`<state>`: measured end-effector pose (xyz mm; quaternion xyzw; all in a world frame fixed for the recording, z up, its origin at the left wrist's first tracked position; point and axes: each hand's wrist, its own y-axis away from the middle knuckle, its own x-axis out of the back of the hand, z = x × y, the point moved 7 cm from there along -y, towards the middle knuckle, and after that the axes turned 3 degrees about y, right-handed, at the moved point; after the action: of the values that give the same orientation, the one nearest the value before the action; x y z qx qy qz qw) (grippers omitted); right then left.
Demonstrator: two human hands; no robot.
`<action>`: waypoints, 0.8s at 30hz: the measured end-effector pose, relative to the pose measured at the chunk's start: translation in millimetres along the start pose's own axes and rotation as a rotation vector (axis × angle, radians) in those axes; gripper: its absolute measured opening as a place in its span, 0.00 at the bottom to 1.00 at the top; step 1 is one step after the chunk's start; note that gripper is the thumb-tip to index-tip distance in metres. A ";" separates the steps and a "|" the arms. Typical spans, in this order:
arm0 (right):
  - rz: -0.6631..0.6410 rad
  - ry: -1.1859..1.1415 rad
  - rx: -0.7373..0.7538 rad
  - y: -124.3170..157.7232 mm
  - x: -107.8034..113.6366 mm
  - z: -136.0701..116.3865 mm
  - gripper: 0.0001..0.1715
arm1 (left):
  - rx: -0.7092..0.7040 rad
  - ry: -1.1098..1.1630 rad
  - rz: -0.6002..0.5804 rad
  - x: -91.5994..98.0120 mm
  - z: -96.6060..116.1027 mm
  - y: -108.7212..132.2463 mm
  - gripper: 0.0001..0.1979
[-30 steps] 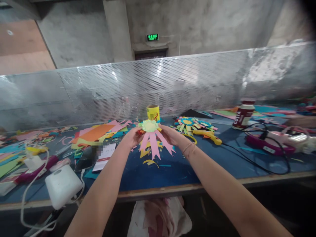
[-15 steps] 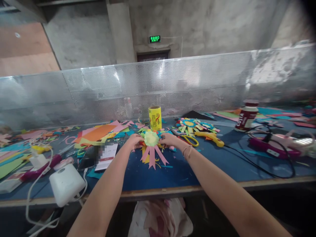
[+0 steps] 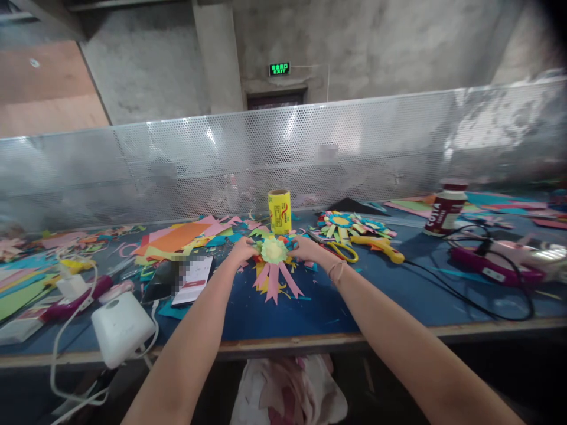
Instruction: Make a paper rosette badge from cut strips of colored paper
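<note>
A paper rosette (image 3: 274, 251) with a pale green centre and pink paper tails is upright in front of me over the blue table. My left hand (image 3: 243, 252) has its fingers closed on the rosette's left edge. On the opposite edge, my right hand (image 3: 305, 250) grips it, with its fingertips partly hidden behind the paper. Yellow paper shows behind the pink tails. Just beyond the rosette stands a yellow cardboard tube (image 3: 279, 212). Yellow-handled scissors (image 3: 345, 252) lie close to my right wrist.
A yellow glue gun (image 3: 378, 247) with a black cord and more finished rosettes (image 3: 341, 221) lie to the right. A bottle (image 3: 446, 209) stands farther right. Coloured paper (image 3: 177, 236), a phone (image 3: 195, 280) and a white charger (image 3: 121, 327) are leftward. A perforated metal screen (image 3: 283, 147) closes the back.
The view has shifted very slightly. Both hands stay at the rosette's edges, and the rosette has barely moved.
</note>
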<state>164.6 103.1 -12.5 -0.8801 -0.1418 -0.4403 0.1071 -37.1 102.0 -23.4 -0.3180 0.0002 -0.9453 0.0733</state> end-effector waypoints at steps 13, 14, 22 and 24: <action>0.566 0.163 -0.017 1.9 61.9 16.4 0.06 | -0.096 -0.224 0.244 30.8 8.9 0.7 0.11; 0.578 0.163 -0.027 3.0 64.4 17.3 0.06 | -0.088 -0.226 0.248 31.9 8.3 0.7 0.12; 0.454 0.368 -0.015 -1.5 62.9 28.4 0.13 | -0.080 -0.224 0.273 37.3 4.4 0.2 0.13; 0.377 0.443 -0.010 -6.2 52.8 34.2 0.15 | -0.060 -0.194 0.260 36.9 2.3 -0.1 0.14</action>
<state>218.2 127.9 10.3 -0.7737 0.0531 -0.5950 0.2109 -64.7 97.1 0.6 -0.4072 0.0626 -0.8922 0.1851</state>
